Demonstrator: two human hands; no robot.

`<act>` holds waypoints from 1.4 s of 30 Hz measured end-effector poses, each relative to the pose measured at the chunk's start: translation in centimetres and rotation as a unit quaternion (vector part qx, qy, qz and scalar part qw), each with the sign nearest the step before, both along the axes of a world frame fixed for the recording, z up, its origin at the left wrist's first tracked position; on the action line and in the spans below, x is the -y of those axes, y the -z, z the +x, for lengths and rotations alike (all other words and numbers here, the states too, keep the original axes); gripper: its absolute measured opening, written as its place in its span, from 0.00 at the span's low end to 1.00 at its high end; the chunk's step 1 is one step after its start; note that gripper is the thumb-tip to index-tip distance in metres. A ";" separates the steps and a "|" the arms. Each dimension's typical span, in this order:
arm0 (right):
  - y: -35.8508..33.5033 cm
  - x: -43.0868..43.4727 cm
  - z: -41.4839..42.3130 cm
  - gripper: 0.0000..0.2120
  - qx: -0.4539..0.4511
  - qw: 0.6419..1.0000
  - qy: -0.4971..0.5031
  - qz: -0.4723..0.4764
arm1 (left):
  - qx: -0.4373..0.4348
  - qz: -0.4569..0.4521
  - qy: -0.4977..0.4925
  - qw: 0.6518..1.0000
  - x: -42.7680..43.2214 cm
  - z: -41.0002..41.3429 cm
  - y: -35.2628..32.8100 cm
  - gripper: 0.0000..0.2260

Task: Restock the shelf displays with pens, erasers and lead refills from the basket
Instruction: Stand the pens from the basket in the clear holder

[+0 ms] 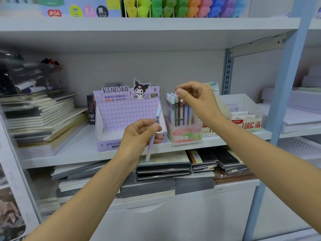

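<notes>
Left hand (140,134) hides pen (157,117) midsection.

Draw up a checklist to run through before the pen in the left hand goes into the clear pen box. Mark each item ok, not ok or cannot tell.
1. Pen held securely: the left hand grips the pen between thumb and fingers. Ok.
2. Box steady: the clear pen box stands upright on the shelf. Ok.
3. Way in clear: the right hand is over the tops of the boxed pens. Not ok.
4. Free slot: the right hand hides part of the row. Cannot tell.
5. Basket within reach: it is not in view. Cannot tell.
</notes>
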State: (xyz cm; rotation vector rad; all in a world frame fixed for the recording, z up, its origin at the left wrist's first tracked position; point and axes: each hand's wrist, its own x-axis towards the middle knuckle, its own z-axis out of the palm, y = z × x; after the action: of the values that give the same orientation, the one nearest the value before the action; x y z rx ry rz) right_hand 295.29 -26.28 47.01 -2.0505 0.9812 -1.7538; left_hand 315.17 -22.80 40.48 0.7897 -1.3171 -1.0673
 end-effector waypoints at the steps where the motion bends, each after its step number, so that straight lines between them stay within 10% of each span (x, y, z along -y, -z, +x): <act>1: 0.2 -0.6 0.0 0.06 -0.002 0.999 -0.026 0.023 | 0.000 -0.002 -0.002 1.000 -0.1 -0.4 -0.2 0.08; 12: -0.1 -2.3 -2.6 0.06 0.028 0.991 -0.097 0.091 | 0.088 -0.114 -0.096 0.985 -1.2 -4.2 -1.4 0.08; 21: -1.4 1.0 -5.6 0.08 0.044 0.997 0.059 -0.005 | 0.553 -0.339 -0.164 0.743 0.4 -3.5 1.2 0.29; 32: -0.4 2.4 -3.1 0.10 -0.122 0.992 0.016 0.001 | 0.544 -0.346 -0.159 0.748 1.2 -2.5 2.1 0.29; 42: 0.7 3.3 -1.1 0.07 -0.078 0.996 0.043 0.022 | 0.531 -0.359 -0.161 0.750 1.4 -2.5 2.1 0.27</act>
State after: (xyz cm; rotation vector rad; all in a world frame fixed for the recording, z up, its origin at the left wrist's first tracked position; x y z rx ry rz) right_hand 294.18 -29.60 46.34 -2.1747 1.1599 -1.6163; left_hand 312.67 -24.20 38.36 0.9808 -2.2146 0.3511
